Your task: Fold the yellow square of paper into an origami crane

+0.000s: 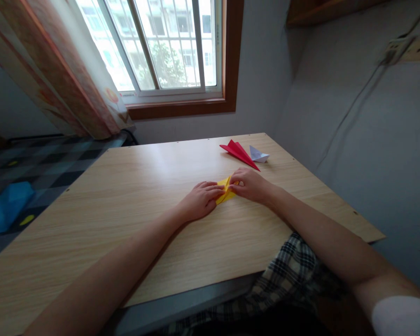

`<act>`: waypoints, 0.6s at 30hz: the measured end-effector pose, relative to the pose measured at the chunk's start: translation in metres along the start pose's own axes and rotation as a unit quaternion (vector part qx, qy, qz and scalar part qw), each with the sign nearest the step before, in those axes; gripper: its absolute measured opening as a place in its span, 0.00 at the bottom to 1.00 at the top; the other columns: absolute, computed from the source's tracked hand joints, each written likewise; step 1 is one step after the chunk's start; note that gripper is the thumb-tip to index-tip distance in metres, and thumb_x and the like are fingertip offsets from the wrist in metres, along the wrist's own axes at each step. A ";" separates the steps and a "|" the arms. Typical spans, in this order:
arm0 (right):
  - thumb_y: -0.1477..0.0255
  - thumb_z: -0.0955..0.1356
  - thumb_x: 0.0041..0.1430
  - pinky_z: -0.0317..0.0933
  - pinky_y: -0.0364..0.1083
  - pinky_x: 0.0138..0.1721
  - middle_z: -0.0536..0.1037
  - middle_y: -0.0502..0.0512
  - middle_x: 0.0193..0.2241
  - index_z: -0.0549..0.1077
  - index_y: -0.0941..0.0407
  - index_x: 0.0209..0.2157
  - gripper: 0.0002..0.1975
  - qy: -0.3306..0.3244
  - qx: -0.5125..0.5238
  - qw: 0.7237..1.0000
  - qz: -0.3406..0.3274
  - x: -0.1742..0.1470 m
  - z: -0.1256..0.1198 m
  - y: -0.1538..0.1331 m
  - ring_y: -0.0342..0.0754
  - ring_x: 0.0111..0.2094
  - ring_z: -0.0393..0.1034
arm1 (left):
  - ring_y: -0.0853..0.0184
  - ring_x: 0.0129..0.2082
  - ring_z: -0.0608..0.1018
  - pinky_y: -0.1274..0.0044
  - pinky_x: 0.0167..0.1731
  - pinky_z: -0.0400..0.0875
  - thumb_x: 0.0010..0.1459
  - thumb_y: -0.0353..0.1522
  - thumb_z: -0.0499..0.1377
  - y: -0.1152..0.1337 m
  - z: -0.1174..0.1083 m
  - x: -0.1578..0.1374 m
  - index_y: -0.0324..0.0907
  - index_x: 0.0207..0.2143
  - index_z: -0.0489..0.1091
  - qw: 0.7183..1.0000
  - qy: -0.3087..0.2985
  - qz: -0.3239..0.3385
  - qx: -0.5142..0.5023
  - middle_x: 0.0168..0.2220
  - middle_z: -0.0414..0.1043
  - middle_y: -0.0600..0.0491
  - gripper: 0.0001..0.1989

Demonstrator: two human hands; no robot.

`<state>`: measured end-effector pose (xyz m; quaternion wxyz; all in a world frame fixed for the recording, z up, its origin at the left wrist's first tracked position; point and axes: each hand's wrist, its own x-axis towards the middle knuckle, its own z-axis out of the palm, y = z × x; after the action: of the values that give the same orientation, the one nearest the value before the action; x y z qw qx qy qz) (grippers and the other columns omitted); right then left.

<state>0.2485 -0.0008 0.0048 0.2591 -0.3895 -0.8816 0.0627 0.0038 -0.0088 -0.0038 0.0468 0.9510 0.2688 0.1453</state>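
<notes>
A small piece of folded yellow paper (224, 195) lies on the wooden tabletop between my hands. My left hand (202, 199) rests flat at its left side, fingers stretched over the paper and pressing it to the table. With thumb and forefinger pinched together, my right hand (248, 185) grips the paper's right part. Parts of the paper are covered by my fingers, so its full shape is hidden. Just beyond my right hand lie a red paper plane (240, 153) and a small white paper boat (259, 155).
The pale wooden table (126, 205) reaches toward the window (161, 46) and the right wall. A bed with a checked cover (56, 161) is at the left, with a blue item (9, 205) on it. A cable (350, 112) hangs down the right wall.
</notes>
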 end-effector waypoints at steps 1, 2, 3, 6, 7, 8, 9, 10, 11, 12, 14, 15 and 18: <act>0.73 0.71 0.62 0.61 0.47 0.41 0.80 0.56 0.31 0.80 0.56 0.31 0.06 -0.007 0.001 1.000 0.005 0.000 0.000 -0.001 0.48 0.36 0.70 | 0.60 0.60 0.72 0.63 0.63 0.62 0.59 0.25 0.52 0.001 -0.001 0.000 0.43 0.55 0.72 1.000 -0.004 0.006 0.001 0.59 0.74 0.50 0.23; 0.74 0.71 0.62 0.61 0.47 0.41 0.80 0.56 0.31 0.80 0.57 0.31 0.06 -0.015 0.003 1.000 0.009 0.000 -0.001 -0.002 0.48 0.36 0.70 | 0.60 0.60 0.73 0.62 0.63 0.62 0.60 0.25 0.52 0.002 -0.001 0.000 0.43 0.54 0.73 1.000 -0.008 0.009 0.004 0.59 0.74 0.50 0.22; 0.75 0.71 0.61 0.61 0.47 0.41 0.80 0.56 0.32 0.80 0.57 0.31 0.05 -0.020 0.005 1.000 0.013 0.001 -0.001 -0.002 0.48 0.36 0.70 | 0.59 0.60 0.73 0.60 0.63 0.61 0.60 0.26 0.52 0.003 -0.002 -0.001 0.43 0.53 0.73 1.000 -0.012 0.007 0.007 0.59 0.74 0.50 0.21; 0.78 0.71 0.59 0.61 0.46 0.41 0.80 0.56 0.34 0.80 0.57 0.34 0.04 -0.024 0.004 0.999 0.023 0.001 0.000 -0.002 0.48 0.37 0.70 | 0.58 0.57 0.74 0.57 0.64 0.60 0.59 0.26 0.53 0.006 -0.003 -0.001 0.43 0.51 0.72 1.000 -0.011 -0.014 0.012 0.56 0.75 0.48 0.19; 0.79 0.70 0.58 0.61 0.46 0.42 0.80 0.56 0.34 0.80 0.57 0.34 0.05 -0.022 0.000 0.999 0.026 0.001 0.000 -0.002 0.48 0.38 0.70 | 0.59 0.56 0.75 0.58 0.63 0.61 0.59 0.26 0.53 0.006 -0.003 0.000 0.42 0.51 0.71 1.000 -0.007 -0.022 0.011 0.54 0.76 0.48 0.18; 0.79 0.70 0.57 0.61 0.46 0.42 0.80 0.56 0.35 0.80 0.57 0.35 0.06 -0.020 -0.004 0.999 0.028 0.001 0.001 -0.002 0.48 0.38 0.70 | 0.59 0.55 0.76 0.59 0.63 0.62 0.59 0.26 0.54 0.007 -0.003 0.000 0.41 0.51 0.70 1.000 -0.003 -0.026 0.009 0.53 0.77 0.47 0.18; 0.80 0.70 0.57 0.61 0.46 0.42 0.80 0.56 0.35 0.80 0.57 0.35 0.07 -0.018 -0.007 0.999 0.029 0.001 0.001 -0.001 0.48 0.38 0.70 | 0.59 0.54 0.76 0.61 0.62 0.63 0.59 0.27 0.54 0.007 -0.003 0.000 0.40 0.52 0.70 1.000 -0.001 -0.026 0.006 0.52 0.77 0.46 0.18; 0.80 0.70 0.57 0.61 0.46 0.42 0.79 0.56 0.34 0.80 0.57 0.35 0.07 -0.017 -0.008 0.999 0.029 0.001 0.002 -0.001 0.48 0.38 0.70 | 0.60 0.54 0.76 0.62 0.61 0.64 0.59 0.27 0.54 0.006 -0.003 0.000 0.40 0.53 0.70 1.000 0.000 -0.022 0.004 0.51 0.77 0.46 0.19; 0.81 0.70 0.57 0.61 0.46 0.41 0.79 0.56 0.34 0.80 0.57 0.34 0.07 -0.016 -0.007 0.999 0.028 0.001 0.002 0.000 0.48 0.37 0.69 | 0.60 0.55 0.76 0.63 0.61 0.64 0.59 0.26 0.53 0.006 -0.002 0.001 0.40 0.54 0.69 1.000 -0.001 -0.013 0.002 0.52 0.77 0.46 0.20; 0.81 0.69 0.56 0.61 0.46 0.41 0.79 0.56 0.34 0.80 0.57 0.34 0.08 -0.016 -0.004 1.000 0.025 0.001 0.003 0.001 0.48 0.37 0.70 | 0.60 0.56 0.75 0.63 0.61 0.64 0.59 0.26 0.53 0.005 -0.002 0.001 0.41 0.55 0.69 1.000 -0.005 -0.002 0.000 0.54 0.76 0.46 0.21; 0.82 0.69 0.56 0.61 0.45 0.41 0.80 0.56 0.34 0.81 0.56 0.33 0.09 -0.016 0.005 1.000 0.016 0.001 0.004 0.003 0.48 0.37 0.70 | 0.61 0.59 0.73 0.63 0.62 0.63 0.60 0.26 0.52 0.003 -0.002 0.000 0.43 0.58 0.69 1.000 -0.011 0.016 0.003 0.58 0.74 0.48 0.23; 0.82 0.69 0.56 0.62 0.46 0.41 0.80 0.56 0.34 0.81 0.56 0.33 0.09 -0.015 0.009 1.000 0.012 0.001 0.004 0.004 0.48 0.37 0.70 | 0.60 0.60 0.72 0.62 0.63 0.61 0.61 0.26 0.52 0.003 -0.002 0.000 0.44 0.59 0.69 1.000 -0.015 0.020 0.007 0.59 0.72 0.49 0.24; 0.82 0.69 0.56 0.63 0.47 0.44 0.81 0.57 0.36 0.82 0.56 0.33 0.10 -0.009 0.016 1.000 0.001 0.001 0.005 0.005 0.48 0.38 0.72 | 0.59 0.61 0.71 0.61 0.64 0.59 0.62 0.28 0.51 0.003 -0.003 -0.001 0.45 0.59 0.70 0.999 -0.029 0.010 0.022 0.61 0.71 0.49 0.24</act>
<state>0.2491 0.0037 -0.0006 0.2576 -0.3855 -0.8824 0.0803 0.0040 -0.0117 -0.0004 0.0319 0.9582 0.2611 0.1123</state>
